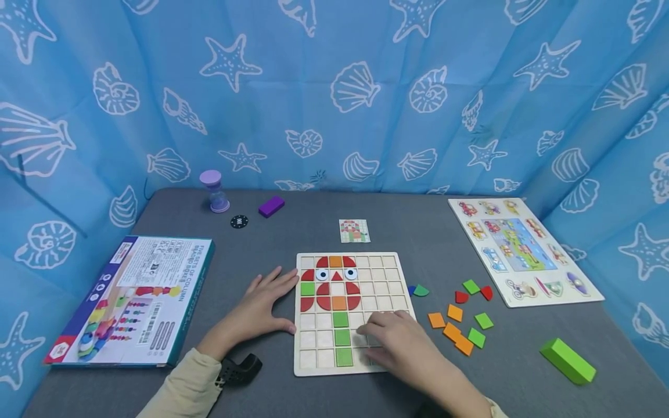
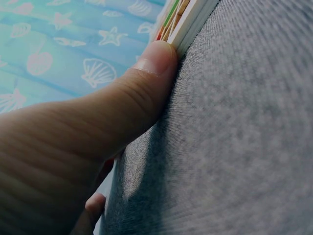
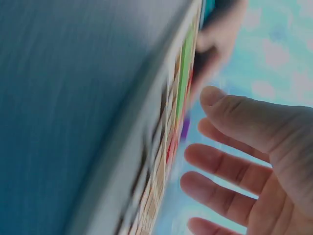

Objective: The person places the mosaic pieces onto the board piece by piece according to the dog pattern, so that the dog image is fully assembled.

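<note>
A wooden grid board [image 1: 385,289] lies mid-table, with red, orange and green tiles and two eye discs set in its cells. Three green square tiles [image 1: 342,337] run down one column below the red shapes. My left hand [image 1: 255,313] rests along the board's left edge, its thumb [image 2: 155,61] touching the side and its fingers spread. Over the lower right part of the board hovers my right hand [image 1: 402,346]. In the right wrist view its fingers [image 3: 225,166] are apart and hold nothing. A small pattern card [image 1: 354,230] lies beyond the board.
Loose orange tiles [image 1: 436,320], with green and red ones, are scattered right of the board. A green block [image 1: 568,361] and a picture puzzle [image 1: 502,290] lie further right. At left are a boxed toy [image 1: 141,302], a sand timer [image 1: 215,191] and a purple block [image 1: 271,206].
</note>
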Demonstrator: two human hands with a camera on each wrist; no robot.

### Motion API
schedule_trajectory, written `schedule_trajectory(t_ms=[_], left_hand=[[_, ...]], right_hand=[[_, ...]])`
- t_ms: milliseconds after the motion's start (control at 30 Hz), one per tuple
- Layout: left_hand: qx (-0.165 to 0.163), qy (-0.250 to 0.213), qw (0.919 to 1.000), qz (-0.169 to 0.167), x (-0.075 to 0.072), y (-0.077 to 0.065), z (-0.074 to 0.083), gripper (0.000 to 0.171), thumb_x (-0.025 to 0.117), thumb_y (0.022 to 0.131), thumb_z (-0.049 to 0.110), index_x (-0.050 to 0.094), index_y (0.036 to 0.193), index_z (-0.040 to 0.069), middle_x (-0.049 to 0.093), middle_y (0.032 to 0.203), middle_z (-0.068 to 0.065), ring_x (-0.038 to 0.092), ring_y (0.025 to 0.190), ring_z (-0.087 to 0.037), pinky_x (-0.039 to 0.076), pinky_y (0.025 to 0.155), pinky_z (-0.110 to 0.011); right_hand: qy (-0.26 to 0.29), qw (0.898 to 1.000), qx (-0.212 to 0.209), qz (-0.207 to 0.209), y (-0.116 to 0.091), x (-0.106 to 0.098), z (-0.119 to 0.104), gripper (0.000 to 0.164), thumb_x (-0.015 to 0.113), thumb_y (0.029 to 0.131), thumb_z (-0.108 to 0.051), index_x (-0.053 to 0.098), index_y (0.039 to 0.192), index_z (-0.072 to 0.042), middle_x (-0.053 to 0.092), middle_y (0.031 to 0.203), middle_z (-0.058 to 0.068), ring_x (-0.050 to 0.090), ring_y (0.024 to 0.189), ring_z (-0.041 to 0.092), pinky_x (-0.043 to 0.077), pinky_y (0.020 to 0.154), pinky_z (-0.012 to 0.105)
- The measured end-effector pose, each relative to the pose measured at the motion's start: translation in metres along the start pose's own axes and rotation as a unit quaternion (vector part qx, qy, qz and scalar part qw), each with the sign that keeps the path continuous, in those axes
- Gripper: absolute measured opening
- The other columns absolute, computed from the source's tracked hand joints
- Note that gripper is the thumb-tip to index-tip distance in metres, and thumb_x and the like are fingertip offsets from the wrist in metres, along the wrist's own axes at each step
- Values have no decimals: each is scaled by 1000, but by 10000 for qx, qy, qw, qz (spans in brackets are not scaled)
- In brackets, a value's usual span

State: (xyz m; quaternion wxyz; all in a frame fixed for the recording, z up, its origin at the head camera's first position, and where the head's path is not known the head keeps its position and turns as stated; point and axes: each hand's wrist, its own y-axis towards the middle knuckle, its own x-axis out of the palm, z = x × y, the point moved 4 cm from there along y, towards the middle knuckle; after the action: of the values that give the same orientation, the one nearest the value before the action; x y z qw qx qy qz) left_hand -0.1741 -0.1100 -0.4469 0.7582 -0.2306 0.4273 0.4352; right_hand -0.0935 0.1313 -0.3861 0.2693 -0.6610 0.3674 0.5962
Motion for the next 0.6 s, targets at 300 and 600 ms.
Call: schedule_trajectory(t_ms=[300,600], left_hand=[[-33,-21,10000,20,0,0,2,99,71,57,57,30,140,20,24,146,7,10,136,-24,3,105,-55],[-34,-36,10000,30,-1,-1,2,100,69,57,61,30,140,20,24,146,8,10,136,-24,3,105,-55]], right_hand=[[-423,9890,1366,373,-42,-13,84,35,80,60,-17,69,93,-19,60,84,-8,51,67,4,39,59,26],[-431,9844,1691,211,-55,-9,101,33,79,61,-12,69,92,-16,58,82,-5,53,67,7,42,57,27]])
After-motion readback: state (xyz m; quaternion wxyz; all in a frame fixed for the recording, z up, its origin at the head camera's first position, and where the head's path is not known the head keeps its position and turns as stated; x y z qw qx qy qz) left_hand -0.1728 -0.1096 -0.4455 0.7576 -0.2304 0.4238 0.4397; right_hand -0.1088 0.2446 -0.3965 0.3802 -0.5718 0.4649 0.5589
